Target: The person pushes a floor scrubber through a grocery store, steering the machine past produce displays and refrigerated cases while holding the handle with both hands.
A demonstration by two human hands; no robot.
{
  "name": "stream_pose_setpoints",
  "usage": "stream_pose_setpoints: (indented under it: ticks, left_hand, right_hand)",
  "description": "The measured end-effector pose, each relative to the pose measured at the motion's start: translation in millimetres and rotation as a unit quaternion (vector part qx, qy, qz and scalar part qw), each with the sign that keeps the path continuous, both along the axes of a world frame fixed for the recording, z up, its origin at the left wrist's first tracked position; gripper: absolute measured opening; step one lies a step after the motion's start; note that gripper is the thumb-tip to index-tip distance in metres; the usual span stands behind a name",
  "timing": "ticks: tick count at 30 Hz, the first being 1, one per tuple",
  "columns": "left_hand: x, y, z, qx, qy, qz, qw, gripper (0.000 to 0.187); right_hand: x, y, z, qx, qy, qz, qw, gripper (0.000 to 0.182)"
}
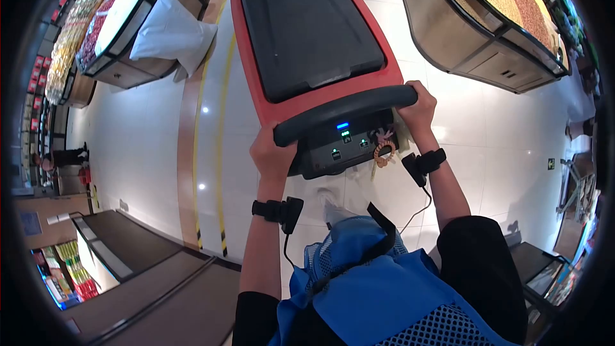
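Note:
A red machine (250,64) with a dark grey lid (314,25) stands in front of me. Its curved black handle (346,110) runs across the near end. My left hand (272,152) is closed around the handle's left end, and my right hand (419,107) grips its right end. Below the handle, a control panel (339,149) shows a blue display and small green lights. A coiled orange cord (384,153) hangs at the panel's right side. Both wrists carry black straps with small devices and wires.
Display bins with grains (493,57) stand at the upper right. At the upper left are more bins and a white sack (170,32). Yellow lines (198,128) mark the floor. Brown counters (166,282) fill the lower left. A person (61,158) is at the far left.

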State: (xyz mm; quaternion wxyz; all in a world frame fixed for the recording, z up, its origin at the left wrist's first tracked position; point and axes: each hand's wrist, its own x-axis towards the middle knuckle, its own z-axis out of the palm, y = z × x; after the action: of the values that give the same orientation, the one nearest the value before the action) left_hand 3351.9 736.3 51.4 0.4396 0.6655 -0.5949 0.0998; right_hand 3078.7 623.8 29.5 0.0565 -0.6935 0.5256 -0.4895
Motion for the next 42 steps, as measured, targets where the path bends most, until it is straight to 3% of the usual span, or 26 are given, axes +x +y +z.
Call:
stream_pose_setpoints:
  ticks: [23,42]
  left_hand:
    - [152,-203,21,0.022,0.002,-0.040,0.999,0.036]
    - [225,-373,22,0.022,-0.006,-0.076,0.997,0.039]
  right_hand:
    - [141,-161,22,0.010,0.006,-0.075,0.997,0.029]
    - [209,-307,27,0.008,0.030,-0.141,0.990,0.032]
